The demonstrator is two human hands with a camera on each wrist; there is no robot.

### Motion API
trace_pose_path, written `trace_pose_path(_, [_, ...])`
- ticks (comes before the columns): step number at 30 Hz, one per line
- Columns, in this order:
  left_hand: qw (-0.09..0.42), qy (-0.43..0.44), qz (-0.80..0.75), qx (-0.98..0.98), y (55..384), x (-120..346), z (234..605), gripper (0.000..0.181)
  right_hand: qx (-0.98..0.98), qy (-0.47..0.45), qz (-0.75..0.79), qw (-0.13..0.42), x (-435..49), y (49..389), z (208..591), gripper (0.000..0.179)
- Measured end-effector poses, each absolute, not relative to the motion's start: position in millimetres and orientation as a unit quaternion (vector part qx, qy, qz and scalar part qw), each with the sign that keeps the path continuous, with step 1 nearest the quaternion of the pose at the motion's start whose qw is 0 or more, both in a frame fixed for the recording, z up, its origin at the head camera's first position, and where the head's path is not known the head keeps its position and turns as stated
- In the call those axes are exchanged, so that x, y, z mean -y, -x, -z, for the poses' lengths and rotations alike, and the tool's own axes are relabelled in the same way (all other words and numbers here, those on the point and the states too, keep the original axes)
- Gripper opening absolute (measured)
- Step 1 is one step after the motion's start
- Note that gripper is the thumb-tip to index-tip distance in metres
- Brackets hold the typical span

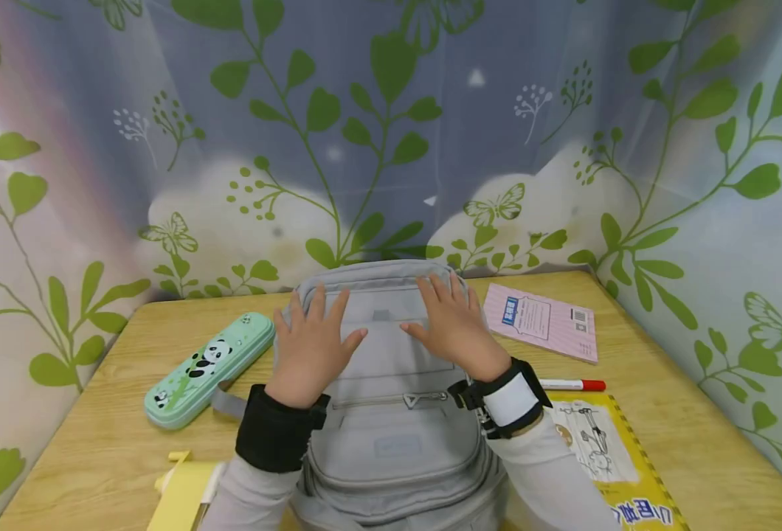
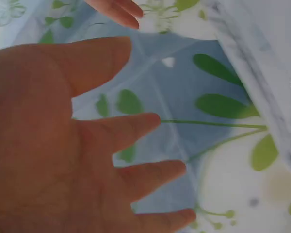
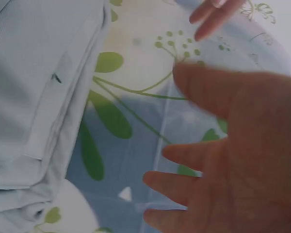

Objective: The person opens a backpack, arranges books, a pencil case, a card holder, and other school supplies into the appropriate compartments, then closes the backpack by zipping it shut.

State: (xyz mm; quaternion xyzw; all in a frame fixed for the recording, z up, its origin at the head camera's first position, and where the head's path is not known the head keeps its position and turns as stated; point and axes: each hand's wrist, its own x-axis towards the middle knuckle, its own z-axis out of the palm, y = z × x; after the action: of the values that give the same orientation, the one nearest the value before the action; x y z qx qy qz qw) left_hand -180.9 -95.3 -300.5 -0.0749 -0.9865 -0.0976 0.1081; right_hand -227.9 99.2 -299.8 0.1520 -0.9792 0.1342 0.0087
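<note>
A grey backpack lies on the wooden table in the head view, its front pocket zipper facing up. Over its upper left side my left hand is spread, fingers straight and apart, palm down. My right hand is spread the same way over the upper right side. Nothing is held by either one. In the left wrist view the left hand shows its palm, with the backpack at the right edge. The right wrist view has the right hand apart from the backpack.
A green panda pencil case lies left of the backpack, a yellow object nearer the front. To the right are a pink booklet, a red-capped marker and a yellow book. A leaf-patterned curtain hangs behind the table.
</note>
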Motion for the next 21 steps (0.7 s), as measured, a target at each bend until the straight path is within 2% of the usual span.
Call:
trace_pose_path(6, [0.168, 0.175, 0.11, 0.964, 145, 99, 281, 0.055, 0.951, -0.227, -0.181, 0.102, -116, 189, 287, 0.053])
trace_pose_path(8, [0.169, 0.223, 0.095, 0.955, 128, 104, 277, 0.051, 0.937, -0.267, -0.194, 0.113, -123, 169, 284, 0.044])
trace_pose_path(10, [0.148, 0.271, 0.067, 0.949, 111, 107, 280, 0.048, 0.924, -0.311, -0.192, 0.114, -131, 150, 287, 0.037])
trace_pose_path(13, [0.089, 0.349, 0.028, 0.932, 94, 107, 300, 0.044, 0.908, -0.371, -0.174, 0.082, -145, 125, 305, 0.034])
trace_pose_path(17, [0.042, 0.431, 0.0, 0.901, 84, 100, 344, 0.044, 0.886, -0.446, -0.112, 0.061, -168, 105, 348, 0.043])
trace_pose_path(21, [-0.021, 0.44, 0.004, 0.898, 83, 98, 379, 0.047, 0.859, -0.501, -0.065, 0.083, -181, 100, 392, 0.055])
